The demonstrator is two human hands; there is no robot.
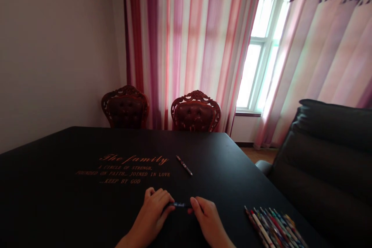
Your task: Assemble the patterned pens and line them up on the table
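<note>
A dark pen (180,204) with a bluish printed barrel lies level between my two hands, just above or on the black tabletop (203,147). My left hand (155,209) pinches its left end between thumb and fingers. On the other end, my right hand (207,217) is closed, thumb on top. Both tips of this pen are covered by my fingers. Farther forward, apart from both hands, a second pen (184,165) with a patterned barrel and a silvery tip rests slantwise on the table.
Several pens (274,226) lie side by side at the table's right front. A dark armchair (328,170) stands along the right edge. Two carved chairs, left (125,108) and right (196,112), stand behind the far edge. Gold lettering (133,159) marks the tabletop.
</note>
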